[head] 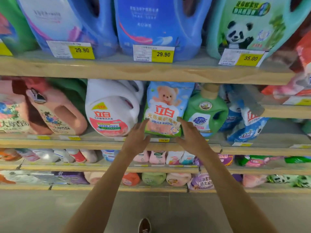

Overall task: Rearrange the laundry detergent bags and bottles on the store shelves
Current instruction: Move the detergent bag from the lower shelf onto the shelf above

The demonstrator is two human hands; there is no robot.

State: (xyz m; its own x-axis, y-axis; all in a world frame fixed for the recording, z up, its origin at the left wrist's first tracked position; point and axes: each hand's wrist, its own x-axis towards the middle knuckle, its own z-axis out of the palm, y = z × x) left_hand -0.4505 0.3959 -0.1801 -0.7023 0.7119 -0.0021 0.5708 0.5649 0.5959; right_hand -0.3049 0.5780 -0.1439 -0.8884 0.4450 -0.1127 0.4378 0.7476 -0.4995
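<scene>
- Step: both hands reaching for bear bag on second shelf, between white bottle and green bottle.
- Left hand, right hand: fingers spread, flanking bag's lower part (contact unclear).
- Next: probably close on both sides, then lift.

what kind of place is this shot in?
Most likely a shop's laundry-detergent aisle. Tiered wooden shelves carry yellow price tags reading 29.90 and 35.00, and every level is packed with detergent products, such as the panda bottle up top and the teddy-bear bag below.

Both hands, left and right, reach forward, fingers apparently straight.
</scene>
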